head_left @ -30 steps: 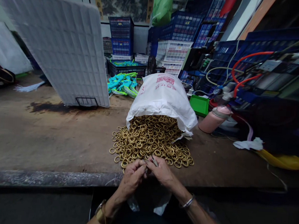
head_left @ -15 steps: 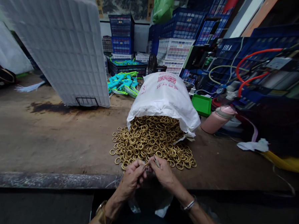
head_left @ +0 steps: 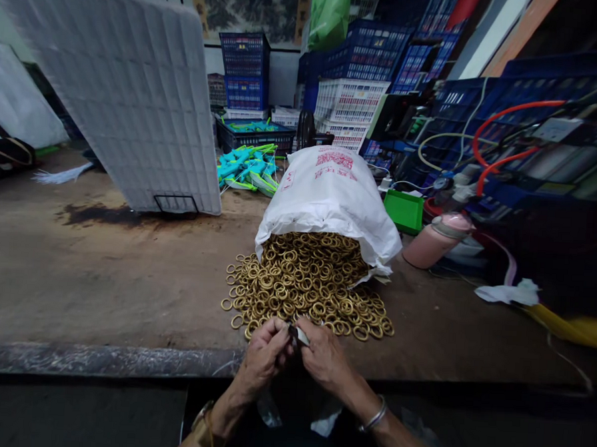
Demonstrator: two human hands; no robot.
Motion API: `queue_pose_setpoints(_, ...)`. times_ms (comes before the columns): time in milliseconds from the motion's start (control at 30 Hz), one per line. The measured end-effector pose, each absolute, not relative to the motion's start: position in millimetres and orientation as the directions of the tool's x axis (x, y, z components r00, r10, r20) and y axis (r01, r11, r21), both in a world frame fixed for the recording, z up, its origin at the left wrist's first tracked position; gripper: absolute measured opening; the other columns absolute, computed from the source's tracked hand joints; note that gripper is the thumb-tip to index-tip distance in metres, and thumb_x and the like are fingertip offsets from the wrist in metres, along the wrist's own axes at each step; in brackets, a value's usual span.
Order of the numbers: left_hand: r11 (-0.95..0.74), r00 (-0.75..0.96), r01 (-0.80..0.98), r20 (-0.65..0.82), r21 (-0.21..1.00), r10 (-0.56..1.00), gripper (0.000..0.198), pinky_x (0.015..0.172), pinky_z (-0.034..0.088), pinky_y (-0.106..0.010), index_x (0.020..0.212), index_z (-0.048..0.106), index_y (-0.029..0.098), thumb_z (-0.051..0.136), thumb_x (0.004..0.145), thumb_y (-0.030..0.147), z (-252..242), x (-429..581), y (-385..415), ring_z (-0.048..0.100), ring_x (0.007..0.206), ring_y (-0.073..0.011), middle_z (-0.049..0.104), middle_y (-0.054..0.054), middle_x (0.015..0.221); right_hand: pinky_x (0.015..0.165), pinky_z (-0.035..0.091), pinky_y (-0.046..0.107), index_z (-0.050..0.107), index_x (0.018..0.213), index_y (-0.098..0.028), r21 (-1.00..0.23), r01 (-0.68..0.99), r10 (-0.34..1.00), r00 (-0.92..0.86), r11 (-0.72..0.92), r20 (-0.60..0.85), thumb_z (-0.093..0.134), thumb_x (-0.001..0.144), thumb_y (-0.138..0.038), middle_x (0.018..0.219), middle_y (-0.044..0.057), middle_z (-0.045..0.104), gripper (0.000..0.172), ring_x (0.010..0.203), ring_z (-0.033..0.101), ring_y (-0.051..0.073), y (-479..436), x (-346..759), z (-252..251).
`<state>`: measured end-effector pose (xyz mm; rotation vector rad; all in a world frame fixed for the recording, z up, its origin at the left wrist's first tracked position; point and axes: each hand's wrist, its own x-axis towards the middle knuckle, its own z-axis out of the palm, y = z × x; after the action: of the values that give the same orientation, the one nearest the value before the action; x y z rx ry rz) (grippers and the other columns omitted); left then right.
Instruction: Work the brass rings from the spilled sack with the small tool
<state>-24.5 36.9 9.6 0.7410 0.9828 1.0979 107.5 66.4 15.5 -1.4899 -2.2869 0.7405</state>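
Note:
A white woven sack (head_left: 330, 192) lies on its side on the brown workbench (head_left: 100, 273), and a heap of small brass-coloured rings (head_left: 305, 284) spills from its mouth toward me. My left hand (head_left: 264, 355) and my right hand (head_left: 324, 355) meet at the bench's front edge, just below the heap. Both are closed in a pinch, fingertips touching. Between them sits a small pale and dark piece (head_left: 297, 333) that I cannot make out. A watch sits on my left wrist and a bracelet on my right.
A large white quilted panel (head_left: 120, 94) leans at the back left. Turquoise plastic parts (head_left: 246, 164) lie behind the sack. A green box (head_left: 404, 209), a pink flask (head_left: 435, 237), hoses and stacked blue and white crates fill the right and back.
Both hands have stayed together at the bench edge. The thin silvery piece that stuck up from my right fingers now lies lower between the fingertips. The view has shifted slightly.

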Motion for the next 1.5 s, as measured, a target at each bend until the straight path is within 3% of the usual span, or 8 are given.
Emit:
queue_pose_setpoints(200,0.193,0.135,-0.314,-0.157,0.93,0.978,0.036,0.039,0.022,-0.016,0.063,0.045,0.016,0.057,0.072,0.05,12.2,-27.1,35.4,0.031,0.039,-0.0028,0.047,0.005,0.051,0.051,0.023,0.021,0.049,0.07,-0.019,-0.601,0.735,0.887,-0.453,0.315,-0.089,0.038,0.07,-0.007,0.062,0.0,0.055,0.017,0.055,0.044,0.011,68.8,106.3,20.2)
queue_pose_setpoints(367,0.183,0.196,-0.299,-0.127,0.937,0.972,0.035,0.041,0.026,-0.016,0.064,0.046,0.016,0.055,0.075,0.048,22.7,-30.1,25.3,0.036,0.042,-0.0038,0.049,0.003,0.053,0.052,0.022,0.022,0.051,0.074,-0.018,-0.451,0.845,0.908,-0.391,0.288,-0.153,0.041,0.07,-0.007,0.067,0.002,0.059,0.015,0.057,0.046,0.011,78.2,111.2,14.3)
queue_pose_setpoints(467,0.227,0.238,-0.418,-0.136,0.88,0.962,0.032,0.037,0.023,-0.016,0.067,0.045,0.017,0.056,0.074,0.046,28.2,-30.5,22.6,0.036,0.038,-0.0033,0.051,0.003,0.053,0.052,0.021,0.024,0.051,0.077,-0.018,-0.368,0.878,0.926,-0.364,0.306,-0.099,0.042,0.069,-0.006,0.067,0.003,0.059,0.017,0.057,0.047,0.012,85.6,109.6,8.1)
queue_pose_setpoints(733,0.283,0.133,-0.608,-0.256,0.742,0.958,0.027,0.033,0.022,-0.015,0.07,0.045,0.016,0.057,0.073,0.04,25.1,-44.4,27.5,0.039,0.04,-0.0037,0.058,0.0,0.068,0.057,0.025,0.023,0.05,0.088,-0.02,-0.352,0.81,0.883,-0.441,0.469,0.16,0.041,0.072,-0.008,0.076,0.002,0.062,0.022,0.066,0.054,0.013,116.4,69.9,17.7)
queue_pose_setpoints(867,0.257,0.104,-0.657,-0.253,0.709,0.962,0.021,0.032,0.022,-0.015,0.079,0.046,0.019,0.056,0.073,0.036,21.8,-55.3,24.3,0.039,0.037,-0.0048,0.058,0.002,0.062,0.059,0.027,0.023,0.05,0.094,-0.021,-0.283,0.812,0.859,-0.493,0.511,0.137,0.044,0.073,-0.012,0.087,0.002,0.063,0.023,0.075,0.057,0.014,128.2,49.9,18.4)
queue_pose_setpoints(1033,0.265,0.132,-0.737,-0.252,0.622,0.959,0.029,0.033,0.024,-0.015,0.097,0.051,0.018,0.057,0.072,0.032,16.2,-66.4,22.7,0.043,0.041,-0.0064,0.057,0.001,0.063,0.055,0.025,0.025,0.05,0.092,-0.021,-0.18,0.865,0.882,-0.469,0.469,0.041,0.043,0.075,-0.011,0.084,0.003,0.065,0.022,0.072,0.059,0.016,132.6,35.1,19.2)
queue_pose_setpoints(1233,0.303,0.147,-0.825,-0.337,0.477,0.93,0.021,0.039,0.028,-0.016,0.067,0.055,0.013,0.065,0.067,0.032,8.8,-72.6,26.4,0.049,0.053,-0.0076,0.055,-0.002,0.07,0.055,0.025,0.025,0.049,0.094,-0.021,-0.197,0.875,0.896,-0.443,0.442,0.044,0.045,0.076,-0.016,0.078,0.003,0.066,0.019,0.069,0.06,0.015,136.3,36.3,17.7)
queue_pose_setpoints(1500,0.291,0.098,-0.79,-0.358,0.539,0.928,0.024,0.039,0.029,-0.015,0.063,0.055,0.012,0.069,0.066,0.032,0.1,-70.8,32.1,0.051,0.054,-0.0079,0.056,-0.001,0.064,0.056,0.027,0.021,0.055,0.084,-0.022,-0.342,0.83,0.898,-0.408,0.439,0.162,0.043,0.08,-0.022,0.072,0.001,0.062,0.012,0.064,0.054,0.012,142.4,52.8,7.6)
